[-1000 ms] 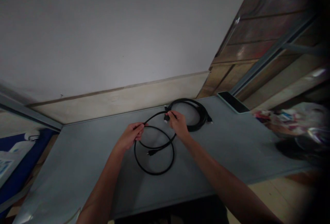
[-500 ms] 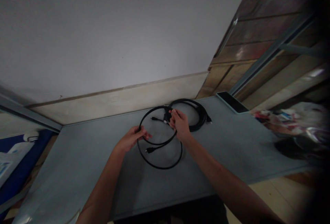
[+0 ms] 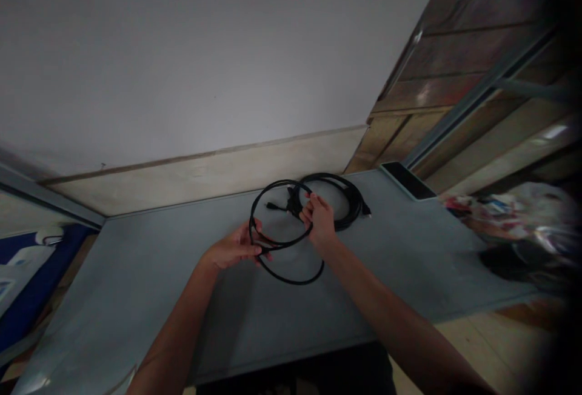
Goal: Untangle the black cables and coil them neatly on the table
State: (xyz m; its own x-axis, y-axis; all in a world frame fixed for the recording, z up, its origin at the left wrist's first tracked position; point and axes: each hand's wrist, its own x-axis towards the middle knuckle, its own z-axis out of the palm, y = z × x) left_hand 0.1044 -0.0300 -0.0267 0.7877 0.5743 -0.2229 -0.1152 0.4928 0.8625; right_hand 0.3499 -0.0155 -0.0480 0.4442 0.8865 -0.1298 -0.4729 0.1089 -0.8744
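A black cable (image 3: 291, 282) hangs in loose loops between my two hands, above the grey table. My left hand (image 3: 239, 247) is closed on the left side of the loops, its thumb pressing near the cable's plug end, which the fingers partly hide. On the right side of the loops, my right hand (image 3: 318, 218) pinches the cable between thumb and fingers. Just behind it lies a second, thicker coil of black cable (image 3: 352, 201), with a plug (image 3: 366, 209) sticking out at its right. Another black connector (image 3: 274, 206) shows inside the held loop.
The grey table (image 3: 150, 274) runs along a pale wall (image 3: 218, 68). A phone-like dark slab (image 3: 408, 180) lies at its back right corner. Plastic bags and clutter (image 3: 513, 207) sit at the right edge. White items (image 3: 27, 258) rest on a blue surface at the left.
My left hand has moved slightly right and down and taken the dangling plug end against the loops. The loops have drawn a little smaller. My right hand has barely moved.
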